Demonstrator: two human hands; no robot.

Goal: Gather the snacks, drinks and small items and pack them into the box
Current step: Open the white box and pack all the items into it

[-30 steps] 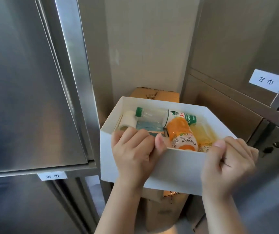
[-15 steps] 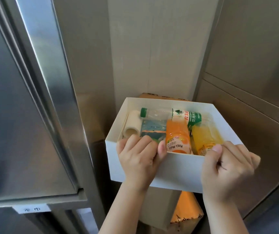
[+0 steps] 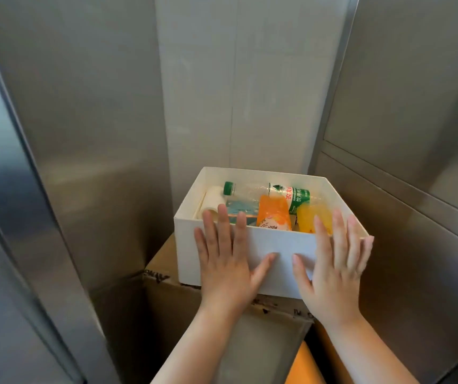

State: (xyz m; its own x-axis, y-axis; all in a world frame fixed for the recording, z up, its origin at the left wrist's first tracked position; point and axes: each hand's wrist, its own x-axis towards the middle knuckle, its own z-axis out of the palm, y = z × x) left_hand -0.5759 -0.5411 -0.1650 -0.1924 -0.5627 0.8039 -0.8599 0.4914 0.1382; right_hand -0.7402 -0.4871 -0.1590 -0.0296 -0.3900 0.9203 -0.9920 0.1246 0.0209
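From my remote seat, the biggest things I see are the brushed steel panels: one bank on the left (image 3: 42, 162) and another on the right (image 3: 416, 134), with a pale wall (image 3: 236, 92) between them at the back. In the corner they form stands a brown cardboard carton (image 3: 166, 275) with its top flaps closed.

The white box (image 3: 280, 253) sits on top of that carton, open at the top and pushed towards the back wall.

My left hand (image 3: 225, 261) lies flat against the near wall of the box, with fingers straight and spread and the fingertips reaching just over the rim. It grips nothing. My right hand (image 3: 333, 270) does the same at the right end of that wall, palm on the cardboard, fingers straight and fanned, thumb pointing inward towards the left thumb. The two thumbs are near each other but apart.

Inside the box a clear water bottle (image 3: 291, 194) with a green cap and green label lies on its side along the far wall. In front of it an orange drink pouch (image 3: 273, 214) lies beside a yellow one (image 3: 309, 217) on its right. A cream-coloured tape roll (image 3: 214, 200) sits in the left end of the box, and a small blue packet (image 3: 240, 210) lies between the roll and the orange pouch, partly hidden by my left fingers.
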